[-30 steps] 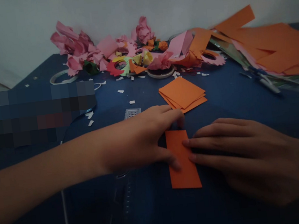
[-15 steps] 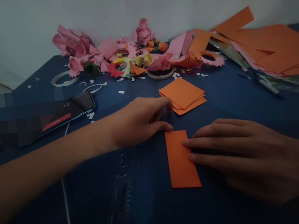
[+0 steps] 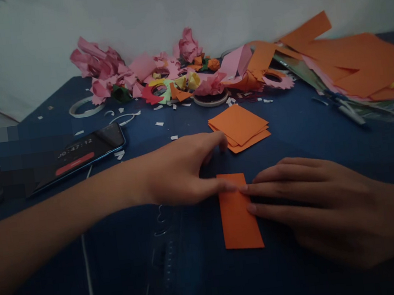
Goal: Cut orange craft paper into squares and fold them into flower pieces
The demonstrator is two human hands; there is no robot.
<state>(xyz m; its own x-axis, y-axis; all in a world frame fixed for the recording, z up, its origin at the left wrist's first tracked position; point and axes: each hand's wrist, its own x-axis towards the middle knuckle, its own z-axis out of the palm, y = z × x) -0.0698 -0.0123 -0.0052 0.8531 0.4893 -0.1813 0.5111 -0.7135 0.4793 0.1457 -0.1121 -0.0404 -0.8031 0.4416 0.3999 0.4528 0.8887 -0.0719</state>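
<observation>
An orange paper rectangle (image 3: 239, 223) lies flat on the dark blue table (image 3: 206, 280), its long side running toward me. My left hand (image 3: 189, 170) reaches in from the left, thumb stretched over the upper part of the paper and fingers curled apart from it. From the right, my right hand (image 3: 326, 203) rests with its fingers extended, two fingertips on the paper's right edge. Just beyond my left fingers sits a small stack of orange paper squares (image 3: 239, 125).
Crumpled pink paper (image 3: 96, 59), paper rings and a tape roll (image 3: 86, 107) line the back. A phone (image 3: 89, 148) with a white cable (image 3: 89, 280) lies left. Large orange sheets (image 3: 369, 61) and a pen (image 3: 351, 113) are at the back right. A clear ruler (image 3: 168, 261) lies nearer.
My left thumb has moved down and right, from the paper's top edge onto its surface. My right hand has stayed almost still.
</observation>
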